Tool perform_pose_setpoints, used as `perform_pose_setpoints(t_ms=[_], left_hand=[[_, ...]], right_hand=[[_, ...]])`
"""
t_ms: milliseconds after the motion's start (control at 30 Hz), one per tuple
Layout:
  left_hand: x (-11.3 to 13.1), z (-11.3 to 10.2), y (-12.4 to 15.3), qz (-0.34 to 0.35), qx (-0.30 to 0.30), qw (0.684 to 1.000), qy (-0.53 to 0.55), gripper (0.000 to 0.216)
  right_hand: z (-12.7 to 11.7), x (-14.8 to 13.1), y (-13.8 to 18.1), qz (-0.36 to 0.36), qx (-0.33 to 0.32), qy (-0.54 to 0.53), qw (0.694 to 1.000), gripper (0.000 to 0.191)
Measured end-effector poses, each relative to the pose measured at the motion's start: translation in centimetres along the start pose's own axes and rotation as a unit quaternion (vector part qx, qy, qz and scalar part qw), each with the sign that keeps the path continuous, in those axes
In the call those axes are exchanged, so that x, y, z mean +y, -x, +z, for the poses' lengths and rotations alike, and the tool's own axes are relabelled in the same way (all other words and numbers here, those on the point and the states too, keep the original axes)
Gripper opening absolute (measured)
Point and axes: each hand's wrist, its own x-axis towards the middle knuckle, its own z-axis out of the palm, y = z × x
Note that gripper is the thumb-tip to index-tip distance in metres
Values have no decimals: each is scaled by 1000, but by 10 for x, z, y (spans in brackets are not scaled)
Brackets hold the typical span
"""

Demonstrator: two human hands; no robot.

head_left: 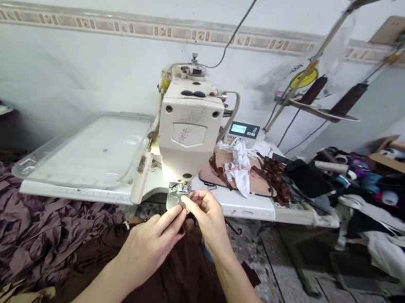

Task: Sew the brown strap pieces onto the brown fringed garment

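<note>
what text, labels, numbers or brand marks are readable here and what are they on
No text reads clearly.
control panel: lit screen, digits too small to read.
sewing machine: embossed emblem on its front, no legible letters.
plastic bag on the thread stand: dark print and a round yellow sign, too blurred.
brown fabric pinched by the left hand and right hand: no print seen.

The dark brown cloth (179, 283) is soft and crumpled. Most of it lies in a heap low down, in front of the white sewing machine (189, 128). One small edge is lifted up, pinched by the left hand (148, 246) and the right hand (208, 218), close under the machine.
</note>
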Motion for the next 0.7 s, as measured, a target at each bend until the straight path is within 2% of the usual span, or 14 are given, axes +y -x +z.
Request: perform_pose_setpoints(t_ms=[133,267,367,500,600,700], left_hand=[[8,13,-2,-49,28,998,-37,43],[14,23,-3,-82,37,995,-51,46],[13,24,0,-91,49,994,-23,47],[3,18,14,-68,78,994,29,48],[-2,15,31,-54,139,988,39,47],[3,15,49,-52,167,984,26,56]], right_hand=[[8,6,13,4,68,-24,997,34],[-1,27,29,-7,42,39,998,49],[-26,53,25,-3,7,102,995,56],[-80,66,-14,-42,48,207,976,57],[-119,52,-57,-66,88,262,959,55],[-141,36,-96,-75,92,315,942,42]])
